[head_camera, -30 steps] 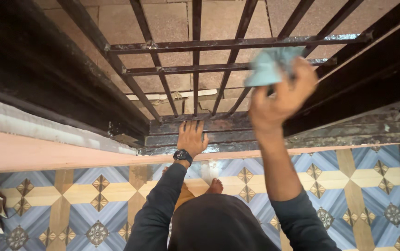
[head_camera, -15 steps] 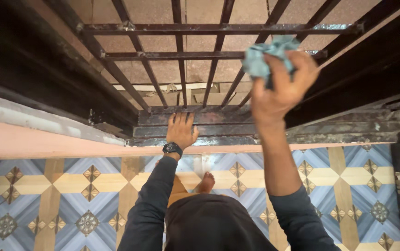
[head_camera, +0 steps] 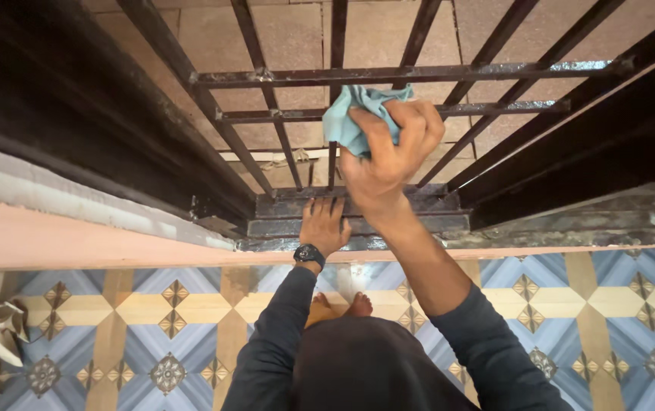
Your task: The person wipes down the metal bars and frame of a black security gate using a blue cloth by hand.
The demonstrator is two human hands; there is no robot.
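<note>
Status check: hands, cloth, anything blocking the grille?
Right hand gripping blue cloth against grille bars. Left hand flat on sill, watch on wrist. Nothing blocking the bars.

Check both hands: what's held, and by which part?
Right hand clutches a crumpled light-blue cloth, bunched at its middle, against the dark metal window bars. Left hand holds nothing, flat on the sill.

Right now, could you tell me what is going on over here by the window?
A person presses a crumpled light-blue cloth with the right hand against the dark metal window bars, close to the lower crossbar. The left hand, a black watch on its wrist, lies flat on the worn dark sill below. The person stands barefoot on a patterned blue-and-yellow tiled floor.
</note>
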